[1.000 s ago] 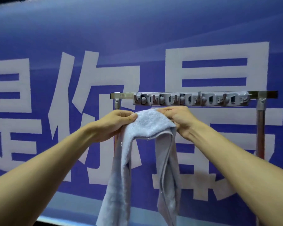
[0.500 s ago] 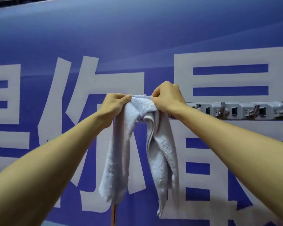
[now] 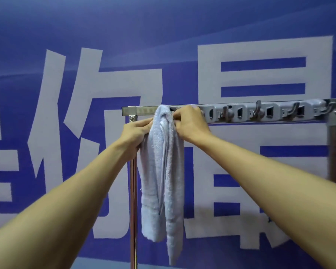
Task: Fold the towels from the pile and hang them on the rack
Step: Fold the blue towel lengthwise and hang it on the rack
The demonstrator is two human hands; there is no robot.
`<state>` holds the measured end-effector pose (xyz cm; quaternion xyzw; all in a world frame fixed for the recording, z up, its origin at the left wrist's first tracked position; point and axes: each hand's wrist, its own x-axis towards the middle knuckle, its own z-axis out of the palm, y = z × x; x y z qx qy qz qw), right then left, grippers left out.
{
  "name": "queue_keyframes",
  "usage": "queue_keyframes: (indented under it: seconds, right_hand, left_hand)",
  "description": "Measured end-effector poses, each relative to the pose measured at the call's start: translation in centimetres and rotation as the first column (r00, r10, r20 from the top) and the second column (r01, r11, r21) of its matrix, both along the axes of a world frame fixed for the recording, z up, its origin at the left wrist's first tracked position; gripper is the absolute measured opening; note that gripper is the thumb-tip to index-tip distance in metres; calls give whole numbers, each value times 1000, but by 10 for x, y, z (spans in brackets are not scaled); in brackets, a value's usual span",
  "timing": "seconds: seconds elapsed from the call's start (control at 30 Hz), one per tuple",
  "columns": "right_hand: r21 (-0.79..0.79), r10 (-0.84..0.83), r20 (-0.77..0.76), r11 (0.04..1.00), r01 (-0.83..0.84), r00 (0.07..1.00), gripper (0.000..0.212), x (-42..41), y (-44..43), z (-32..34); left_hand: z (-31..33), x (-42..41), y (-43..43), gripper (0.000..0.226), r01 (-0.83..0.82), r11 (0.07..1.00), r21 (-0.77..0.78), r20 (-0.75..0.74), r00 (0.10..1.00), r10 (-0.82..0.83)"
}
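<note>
A pale blue towel point(image 3: 163, 171) hangs bunched over the left end of the rack bar point(image 3: 144, 110). The left hand point(image 3: 136, 131) and right hand point(image 3: 190, 123) pinch its top with curled fingers. Draped unevenly, it may slide off once released.

Rack point(image 3: 144, 110) right end cut off at edge; towel point(image 3: 159, 171) covers part of it.

One pale blue towel point(image 3: 163, 171), one metal rack point(image 3: 144, 110) with two upright posts point(image 3: 133, 200). Two hands: left hand point(image 3: 136, 131), right hand point(image 3: 190, 123).
</note>
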<state>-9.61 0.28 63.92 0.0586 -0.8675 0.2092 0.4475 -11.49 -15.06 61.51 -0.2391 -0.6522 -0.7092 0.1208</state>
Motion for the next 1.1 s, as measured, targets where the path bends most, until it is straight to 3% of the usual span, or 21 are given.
queue_keyframes:
  seconds: [0.2,0.4,0.5,0.63,0.8,1.1]
  right_hand:
    - [-126,115,71,986,-106,991,14,10,10,-10]
    - [-90,95,180,993,-80,979,23,50,29,-22]
    - [-76,96,216,994,-82,972,26,81,39,-29]
    - [-21,95,292,995,-93,952,26,131,61,-53]
    - [8,87,482,995,-104,872,31,182,107,-115]
    - [-164,151,716,985,-47,682,28,192,188,-272]
  left_hand:
    - [-5,20,-17,25,-43,982,-183,-47,998,35]
    - [-8,59,-27,24,-216,972,-92,-112,972,206]
    - [-10,94,-21,21,-149,985,-87,-159,978,134]
    - [-28,141,2,24,-57,964,-259,-191,981,7]
    - [-89,186,50,21,67,923,-380,-43,995,-90]
    - [-253,188,128,19,303,797,-523,291,942,-167]
